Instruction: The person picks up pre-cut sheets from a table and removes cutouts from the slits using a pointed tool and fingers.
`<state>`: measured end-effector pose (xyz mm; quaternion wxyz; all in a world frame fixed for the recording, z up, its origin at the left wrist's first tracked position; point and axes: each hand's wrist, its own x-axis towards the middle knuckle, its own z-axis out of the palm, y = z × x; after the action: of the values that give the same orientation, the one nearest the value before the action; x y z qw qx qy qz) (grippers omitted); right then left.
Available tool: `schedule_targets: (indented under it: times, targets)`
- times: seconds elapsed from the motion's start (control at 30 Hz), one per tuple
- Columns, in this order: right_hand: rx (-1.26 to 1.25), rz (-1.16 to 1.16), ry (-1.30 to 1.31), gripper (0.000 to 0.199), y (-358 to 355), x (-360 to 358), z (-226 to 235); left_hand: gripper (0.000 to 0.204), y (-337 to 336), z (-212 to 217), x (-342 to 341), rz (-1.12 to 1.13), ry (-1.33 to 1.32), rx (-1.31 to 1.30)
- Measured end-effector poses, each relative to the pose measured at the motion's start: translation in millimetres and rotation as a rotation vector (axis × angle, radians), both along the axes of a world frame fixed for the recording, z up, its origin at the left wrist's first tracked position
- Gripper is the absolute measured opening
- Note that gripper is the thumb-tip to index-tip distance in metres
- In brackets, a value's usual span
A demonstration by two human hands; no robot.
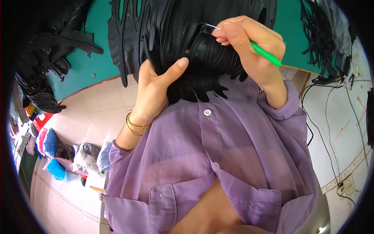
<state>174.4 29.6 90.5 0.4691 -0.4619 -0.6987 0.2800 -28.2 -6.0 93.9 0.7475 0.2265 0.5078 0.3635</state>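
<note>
Risk: green-handled metal hook tool (260,50), pinched in right hand (249,43), may slip toward left hand (156,87) gripping ridged black rubber-like piece (202,50) at nine o'clock.

A black ribbed piece (194,43) with jagged strips is held up near the chest. A green-handled hook (265,54) has its metal tip on it.

A glossy black ribbed piece (210,50) fringed with cut strips lies on a teal worktop (89,66). The hook tool (265,54) has a bright green handle and silver tip. The shirt (218,163) is sheer lilac with white buttons; gold bracelets (136,125) ring one wrist. The floor (101,101) is pale cream tile.
</note>
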Motion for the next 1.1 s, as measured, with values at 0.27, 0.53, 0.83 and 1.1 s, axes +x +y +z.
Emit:
schedule_targets:
  times: [0.27,0.53,0.83,1.1]
  targets:
    - [-0.036,0.163,-0.062,0.028,9,11,18,0.028,6,-2,11,-0.134,-0.051,-0.014]
    - [-0.68,0.009,0.388,0.032,-22,15,40,0.021,1,-2,11,-0.099,-0.014,0.053]
    - [-0.715,0.05,0.332,0.039,-25,9,34,0.019,0,-2,12,-0.136,0.142,0.205]
    - [-0.263,0.13,-0.005,0.022,-29,-2,13,0.017,1,1,13,-0.191,0.242,0.325]
